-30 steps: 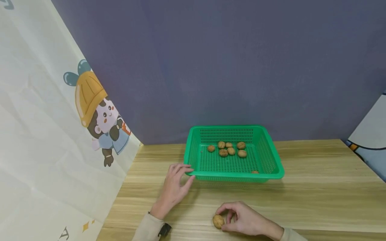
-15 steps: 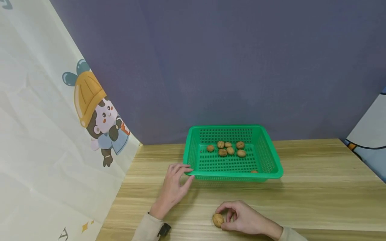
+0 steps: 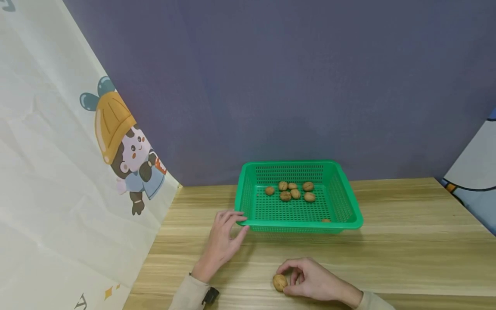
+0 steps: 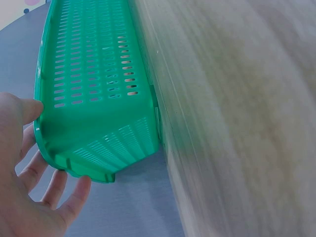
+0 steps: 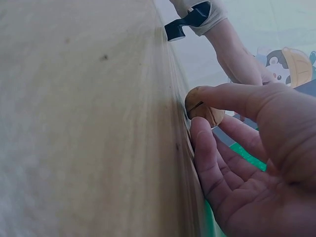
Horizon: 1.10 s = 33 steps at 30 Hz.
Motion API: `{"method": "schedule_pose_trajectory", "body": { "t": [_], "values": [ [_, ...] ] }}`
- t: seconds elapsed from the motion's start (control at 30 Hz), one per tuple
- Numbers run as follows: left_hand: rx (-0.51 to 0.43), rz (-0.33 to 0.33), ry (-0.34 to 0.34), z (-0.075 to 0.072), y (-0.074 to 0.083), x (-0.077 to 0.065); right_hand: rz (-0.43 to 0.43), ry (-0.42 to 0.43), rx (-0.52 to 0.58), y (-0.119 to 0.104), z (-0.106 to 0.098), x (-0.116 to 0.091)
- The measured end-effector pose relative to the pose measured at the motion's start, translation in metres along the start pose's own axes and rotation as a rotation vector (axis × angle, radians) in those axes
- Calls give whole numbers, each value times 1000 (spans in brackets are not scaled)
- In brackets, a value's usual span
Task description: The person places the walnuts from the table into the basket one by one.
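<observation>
Near the front of the table, my right hand [image 3: 317,280] pinches a tan walnut [image 3: 280,283] between thumb and finger. The nut appears to rest on the wood; a dark seam line shows on it in the right wrist view. A green plastic basket [image 3: 302,224] with slotted walls stands farther back. At its near left corner, my left hand [image 3: 221,243] holds the rim, thumb at the front wall and fingers over the edge, as the left wrist view shows. Several walnuts [image 3: 295,193] lie inside the basket, mostly toward the back; one more walnut [image 3: 326,220] is partly hidden behind the front rim.
The wood-grain table [image 3: 407,254] extends to both sides of the basket. Behind it rises a dark blue-grey backdrop [image 3: 290,86], close to the basket's back rim. A white sheet with a cartoon figure [image 3: 133,150] borders the table on the left.
Both hands, the walnut and the basket keep the same places relative to one another. Only a slight shift of the head view shows.
</observation>
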<state>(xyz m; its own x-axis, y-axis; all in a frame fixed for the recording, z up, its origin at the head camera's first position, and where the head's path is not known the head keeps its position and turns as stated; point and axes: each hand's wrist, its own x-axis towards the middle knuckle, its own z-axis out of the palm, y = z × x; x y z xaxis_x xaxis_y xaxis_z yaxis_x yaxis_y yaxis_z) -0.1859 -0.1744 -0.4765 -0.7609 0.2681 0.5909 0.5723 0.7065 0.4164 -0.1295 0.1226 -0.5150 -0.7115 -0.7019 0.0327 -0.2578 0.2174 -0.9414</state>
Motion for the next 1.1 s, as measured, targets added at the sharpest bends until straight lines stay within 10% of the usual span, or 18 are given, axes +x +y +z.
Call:
{"method": "schedule_pose_trajectory", "body": {
  "t": [0.47,0.77,1.1],
  "values": [
    [15,8,-9,5,-1,2,-11,-22,7,-29,-26,-1],
    [11,-23,-23,6,-1,1,0,79,-186,-103,-114,21],
    [16,-43,-37,5,0,0,135,216,-269,-97,-198,77]
  ]
}}
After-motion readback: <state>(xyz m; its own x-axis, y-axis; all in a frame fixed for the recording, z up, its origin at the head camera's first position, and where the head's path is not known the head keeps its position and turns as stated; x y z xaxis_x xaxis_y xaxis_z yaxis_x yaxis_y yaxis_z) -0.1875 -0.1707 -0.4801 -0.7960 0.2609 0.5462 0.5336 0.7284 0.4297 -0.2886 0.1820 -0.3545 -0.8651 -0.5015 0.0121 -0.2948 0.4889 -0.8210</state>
